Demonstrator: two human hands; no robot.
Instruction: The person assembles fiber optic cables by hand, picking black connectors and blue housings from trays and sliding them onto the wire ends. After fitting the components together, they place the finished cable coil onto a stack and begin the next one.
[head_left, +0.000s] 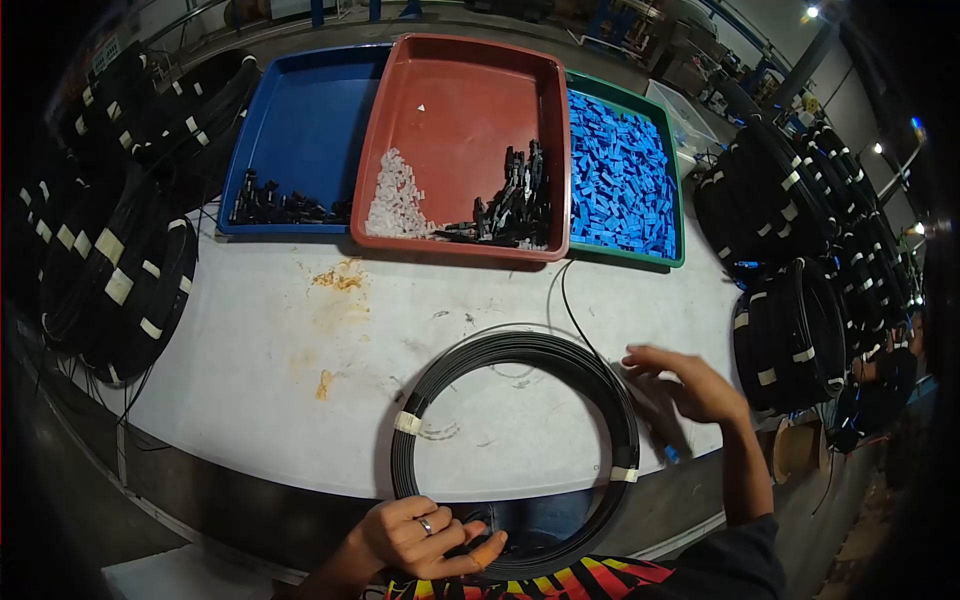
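A coil of black cable (515,345) rests partly on the white table and overhangs its near edge toward my body. Pale tape bands wrap it on the left and right sides. My left hand (425,540), wearing a ring, has its fingers curled round the near-left part of the coil. My right hand (695,385) is off the coil's right side, fingers stretched out and slightly blurred, holding nothing visible. Below it a small blue connector (671,455) lies near the table edge. A loose cable end (572,305) arcs up from the coil toward the trays.
At the back of the table (270,370) stand a blue tray (310,100) with black parts, a red tray (470,90) with clear and black parts, and a green tray (678,225) full of blue pieces. Taped cable coils pile up left (120,270) and right (790,340).
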